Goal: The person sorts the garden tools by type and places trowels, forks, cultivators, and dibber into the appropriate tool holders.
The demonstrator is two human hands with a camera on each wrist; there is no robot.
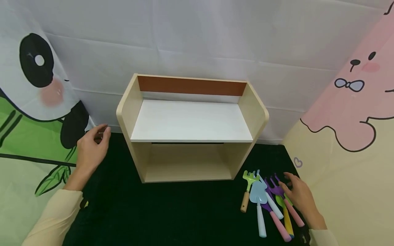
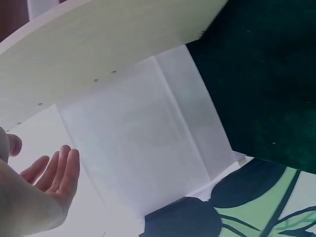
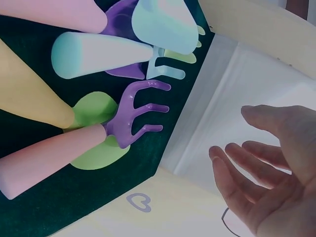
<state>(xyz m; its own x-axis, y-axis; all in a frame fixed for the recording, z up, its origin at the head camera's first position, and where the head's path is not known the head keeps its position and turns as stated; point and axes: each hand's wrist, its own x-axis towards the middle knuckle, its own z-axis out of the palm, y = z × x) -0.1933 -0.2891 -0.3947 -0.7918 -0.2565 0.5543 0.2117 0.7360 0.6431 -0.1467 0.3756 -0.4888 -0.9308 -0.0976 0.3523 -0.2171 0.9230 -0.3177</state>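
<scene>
My left hand [image 1: 93, 147] is raised beside the left side of a small two-tier shelf [image 1: 197, 160], fingers loosely bent and nothing in them. My right hand [image 1: 300, 194] hovers over a pile of toy garden tools, thumb and fingers apart and holding nothing. Nearest to it lies a purple fork [image 3: 131, 113] with a pink handle, on top of a green shovel [image 3: 96, 108] with a yellow handle. Further left in the head view are a light blue shovel [image 1: 258, 194], a green rake [image 1: 250, 179] with a wooden handle, and another pink-handled purple tool [image 1: 278, 223].
The shelf has a white upper board [image 1: 194, 119] and a brown back strip [image 1: 194, 86]. It stands on a dark green cloth [image 1: 172, 215]. A white wall sheet [image 1: 197, 41] hangs behind, with cartoon-printed sheets on the left and right [image 1: 344, 191].
</scene>
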